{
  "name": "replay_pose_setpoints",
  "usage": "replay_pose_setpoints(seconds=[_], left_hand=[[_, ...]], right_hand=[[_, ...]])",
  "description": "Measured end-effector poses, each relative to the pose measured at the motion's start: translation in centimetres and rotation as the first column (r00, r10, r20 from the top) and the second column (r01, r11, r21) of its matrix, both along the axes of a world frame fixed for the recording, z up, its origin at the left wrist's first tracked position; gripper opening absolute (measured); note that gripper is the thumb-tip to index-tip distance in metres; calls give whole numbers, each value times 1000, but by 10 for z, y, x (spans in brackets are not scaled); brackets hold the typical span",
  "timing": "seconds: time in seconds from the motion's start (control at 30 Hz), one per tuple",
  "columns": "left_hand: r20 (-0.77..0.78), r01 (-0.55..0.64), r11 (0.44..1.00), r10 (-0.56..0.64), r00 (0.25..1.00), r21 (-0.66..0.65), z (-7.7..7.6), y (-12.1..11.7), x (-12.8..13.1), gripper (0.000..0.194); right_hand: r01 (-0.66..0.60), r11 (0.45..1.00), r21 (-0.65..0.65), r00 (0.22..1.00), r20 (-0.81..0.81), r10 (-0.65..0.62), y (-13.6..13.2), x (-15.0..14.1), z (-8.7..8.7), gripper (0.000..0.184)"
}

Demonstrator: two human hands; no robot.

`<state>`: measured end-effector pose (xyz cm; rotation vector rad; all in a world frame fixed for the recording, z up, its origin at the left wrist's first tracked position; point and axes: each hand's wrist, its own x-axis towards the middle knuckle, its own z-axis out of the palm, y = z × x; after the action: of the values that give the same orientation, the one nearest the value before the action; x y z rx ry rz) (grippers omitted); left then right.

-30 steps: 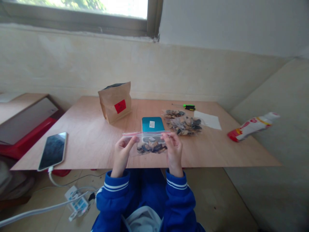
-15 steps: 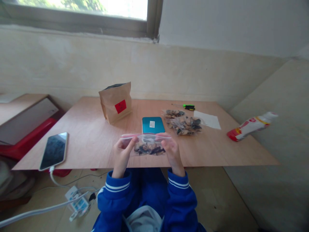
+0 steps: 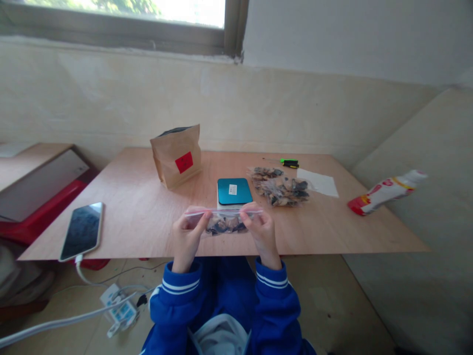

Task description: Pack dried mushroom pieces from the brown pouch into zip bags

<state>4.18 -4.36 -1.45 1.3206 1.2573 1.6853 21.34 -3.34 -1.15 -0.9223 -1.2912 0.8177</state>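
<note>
A clear zip-lock bag (image 3: pixel 226 225) with dark and tan dried pieces inside is held up near the table's front edge. My left hand (image 3: pixel 188 236) pinches the left end of its pink zip strip. At the right part of the strip, my right hand (image 3: pixel 260 231) grips with thumb and fingers. Just behind the bag sits a small scale with a blue-green top (image 3: pixel 233 191) and a white label. More filled clear bags (image 3: pixel 284 191) of similar dried pieces lie to the right of the scale.
A brown paper pouch (image 3: pixel 177 157) with a red label stands at the back left. A phone (image 3: pixel 82 231) with a white cable lies front left. Screwdrivers (image 3: pixel 290 163), white paper (image 3: pixel 320 183) and a red-and-white bottle (image 3: pixel 386 193) are on the right of the wooden table (image 3: pixel 332 227).
My right hand has shifted left along the zip strip. The bag's mouth, which gaped before, now looks flat and pressed together.
</note>
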Motion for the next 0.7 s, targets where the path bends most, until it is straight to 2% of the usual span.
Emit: replay_pose_setpoints(seconds=[0.23,0.3,0.43,0.57,0.7], left_hand=[[-37,-60,998,61,997,26,0,-1,-1,23],[-14,-13,1000,13,1000,20,1,-1,-1,23],[58,169,985,-167,984,-42,6,-1,1,22],[99,159,982,-149,984,-98,9,-2,4,20],[95,149,983,-140,986,-105,9,-3,3,19]], right_hand=[[14,998,-64,997,-70,-19,1,-6,-2,15],[15,995,-96,996,-87,-23,1,-7,-1,15],[-37,995,-91,997,-74,30,0,-7,2,11],[-116,988,-103,991,-86,107,-2,-6,4,11],[-115,987,-111,992,-61,108,-2,-6,5,11]])
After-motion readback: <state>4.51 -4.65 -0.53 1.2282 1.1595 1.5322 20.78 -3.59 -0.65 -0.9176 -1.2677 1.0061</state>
